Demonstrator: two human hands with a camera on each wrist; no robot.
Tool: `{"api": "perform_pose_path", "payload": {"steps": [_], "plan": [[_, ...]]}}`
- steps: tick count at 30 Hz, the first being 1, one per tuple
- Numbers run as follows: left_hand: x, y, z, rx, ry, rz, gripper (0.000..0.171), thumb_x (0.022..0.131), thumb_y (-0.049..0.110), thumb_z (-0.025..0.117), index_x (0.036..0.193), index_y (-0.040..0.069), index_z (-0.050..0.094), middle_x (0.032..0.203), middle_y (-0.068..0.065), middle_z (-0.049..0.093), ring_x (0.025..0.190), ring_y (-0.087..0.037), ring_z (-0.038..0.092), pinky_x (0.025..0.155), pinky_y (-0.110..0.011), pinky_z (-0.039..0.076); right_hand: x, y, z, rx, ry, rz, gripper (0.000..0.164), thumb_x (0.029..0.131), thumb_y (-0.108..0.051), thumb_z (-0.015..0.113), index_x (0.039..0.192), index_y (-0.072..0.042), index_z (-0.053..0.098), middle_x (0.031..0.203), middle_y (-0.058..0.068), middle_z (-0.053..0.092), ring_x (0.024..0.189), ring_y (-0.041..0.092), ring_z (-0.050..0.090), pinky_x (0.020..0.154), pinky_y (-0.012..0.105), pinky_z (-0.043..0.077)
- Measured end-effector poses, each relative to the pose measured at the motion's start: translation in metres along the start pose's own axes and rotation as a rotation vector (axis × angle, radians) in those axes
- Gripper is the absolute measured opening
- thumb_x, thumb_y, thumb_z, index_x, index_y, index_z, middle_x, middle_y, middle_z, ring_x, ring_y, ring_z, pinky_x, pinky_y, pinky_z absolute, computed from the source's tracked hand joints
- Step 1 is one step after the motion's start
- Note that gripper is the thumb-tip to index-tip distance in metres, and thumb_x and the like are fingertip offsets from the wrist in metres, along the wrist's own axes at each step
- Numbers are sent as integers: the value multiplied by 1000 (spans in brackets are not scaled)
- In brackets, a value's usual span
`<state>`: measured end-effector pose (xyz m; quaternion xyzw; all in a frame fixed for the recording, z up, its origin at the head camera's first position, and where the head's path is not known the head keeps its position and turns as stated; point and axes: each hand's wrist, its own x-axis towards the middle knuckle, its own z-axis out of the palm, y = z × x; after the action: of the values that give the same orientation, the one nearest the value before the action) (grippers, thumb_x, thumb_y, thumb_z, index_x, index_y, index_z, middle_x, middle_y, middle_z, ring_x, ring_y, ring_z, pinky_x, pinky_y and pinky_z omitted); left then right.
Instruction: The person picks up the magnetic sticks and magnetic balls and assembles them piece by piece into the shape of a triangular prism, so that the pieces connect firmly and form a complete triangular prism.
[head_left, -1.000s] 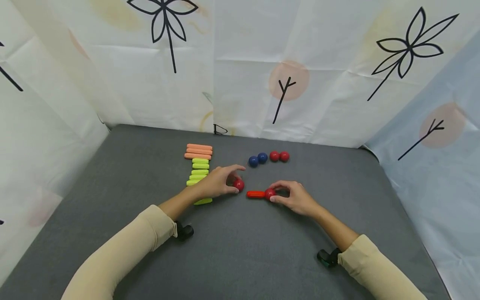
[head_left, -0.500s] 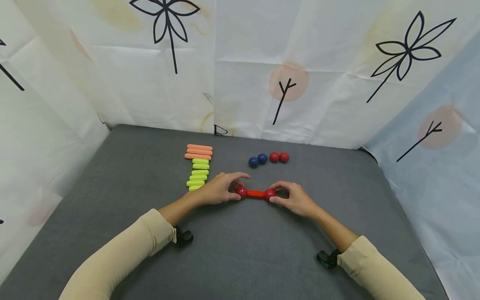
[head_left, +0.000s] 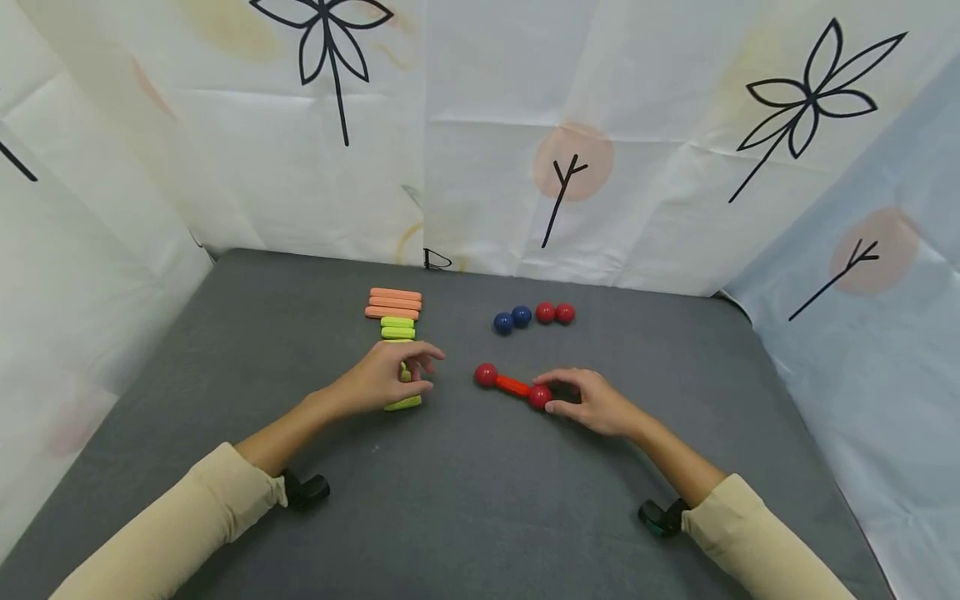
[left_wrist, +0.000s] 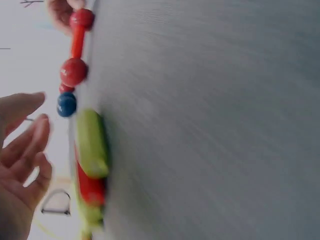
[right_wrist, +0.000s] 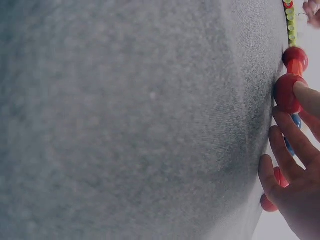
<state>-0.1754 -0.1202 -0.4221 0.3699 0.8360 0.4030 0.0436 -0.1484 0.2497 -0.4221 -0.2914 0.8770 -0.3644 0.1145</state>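
Note:
My right hand (head_left: pixel 597 403) pinches a red ball (head_left: pixel 539 397) between thumb and fingertips. A short red stick (head_left: pixel 513 385) joins that ball to another red ball (head_left: pixel 486 375), and the dumbbell-like piece lies slanted on the grey table. In the right wrist view the thumb lies against the near ball (right_wrist: pixel 287 94). To the left, my left hand (head_left: pixel 378 379) holds nothing, its fingers loosely bent over the column of yellow-green sticks (head_left: pixel 397 332), hiding part of it. The left wrist view shows a yellow-green stick (left_wrist: pixel 91 142) and a red stick (left_wrist: pixel 90 186) beside that hand.
Several orange sticks (head_left: pixel 394 303) lie at the far end of the yellow-green column. Farther back are two blue balls (head_left: pixel 503 323) and two loose red balls (head_left: pixel 555 313). A patterned white cloth (head_left: pixel 480 167) hangs behind the grey table (head_left: pixel 480 500).
My left hand brought its red ball to the stick's free end, let go and moved left to the yellow-green sticks. The joined piece has turned, its left end now farther away.

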Motion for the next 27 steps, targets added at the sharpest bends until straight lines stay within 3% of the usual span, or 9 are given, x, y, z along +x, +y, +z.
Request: {"api": "perform_pose_path", "payload": {"steps": [3,6,10,14,22,27], "plan": [[-22,-4,-9,30,35,-16,33,84,4,79,115,4,68,89,5,69,75,-5,61,65,-27,53,-1,-1,0,3,5,20,35,92,-16,73,125,-6,66,123,7,67,112,27,60,95,50,46],[-41,-8,-15,42,20,-25,32,84,4,79,114,6,69,87,9,68,73,-4,61,65,-27,53,-2,-1,0,2,10,38,33,91,-19,75,121,-9,67,116,3,69,107,26,61,91,47,47],[-54,-12,-17,63,-9,-2,32,84,9,80,114,9,69,89,8,70,78,-5,64,68,-28,54,-3,-1,1,3,32,50,30,88,-21,78,115,-10,69,110,1,70,102,25,61,88,43,48],[-57,-14,-14,86,-4,24,34,82,10,83,114,11,70,92,7,71,82,-7,64,71,-29,54,-2,-2,3,6,50,54,29,85,-24,81,110,-11,69,105,-1,70,98,23,62,86,41,48],[-56,-10,-5,293,0,35,42,79,12,85,119,14,68,96,9,67,85,-3,60,74,-30,52,-2,-5,7,32,58,67,29,82,-24,84,104,-11,69,100,-2,69,95,23,60,86,42,47],[-52,-3,1,327,18,44,42,78,8,85,117,12,68,99,5,69,84,-5,62,75,-32,54,-1,-5,10,49,71,67,29,80,-23,85,100,-10,69,97,-1,68,93,22,61,86,42,49]]}}
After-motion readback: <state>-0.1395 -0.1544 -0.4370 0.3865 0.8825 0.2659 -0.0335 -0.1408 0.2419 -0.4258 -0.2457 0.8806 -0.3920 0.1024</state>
